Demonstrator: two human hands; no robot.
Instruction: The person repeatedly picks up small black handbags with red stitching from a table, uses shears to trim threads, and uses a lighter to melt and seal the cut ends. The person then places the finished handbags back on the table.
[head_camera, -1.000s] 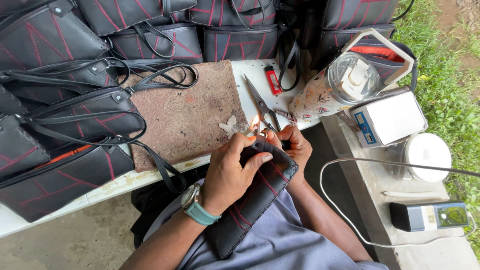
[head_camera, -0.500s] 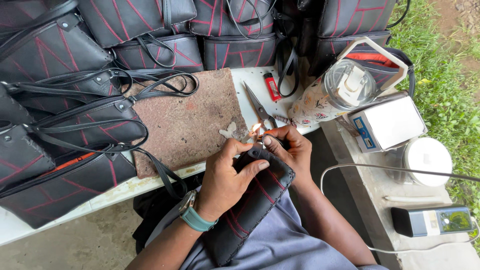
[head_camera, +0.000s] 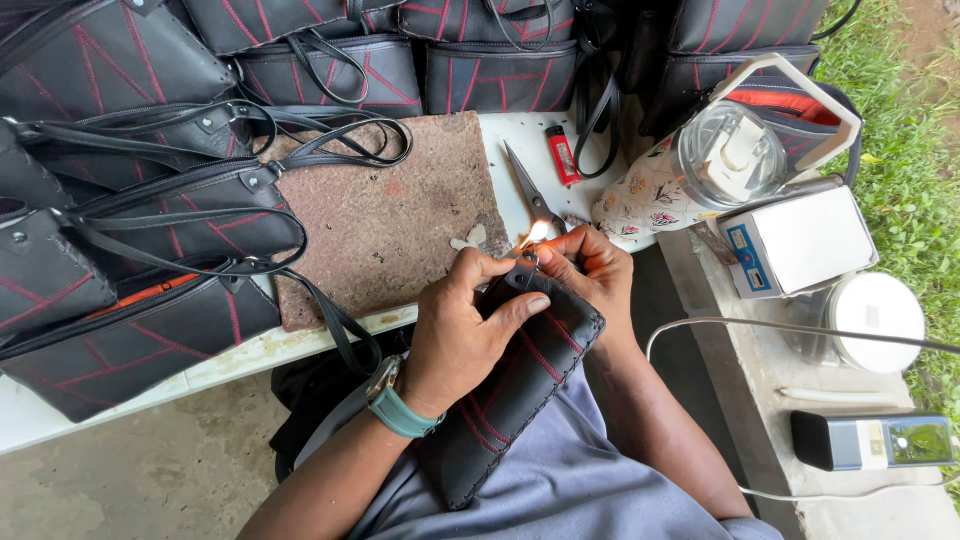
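While flame burns at top edge, black bag lies on lap, below table edge. Left hand fingers curled, clamping bag's upper panel; right hand pinching lighter, mostly hidden. Bag looks soft, floppy, light; grip near stitched rim, away from heat. Scissors near on table.

My white table: brown board, scissors, red lighter, black bags resting on top.
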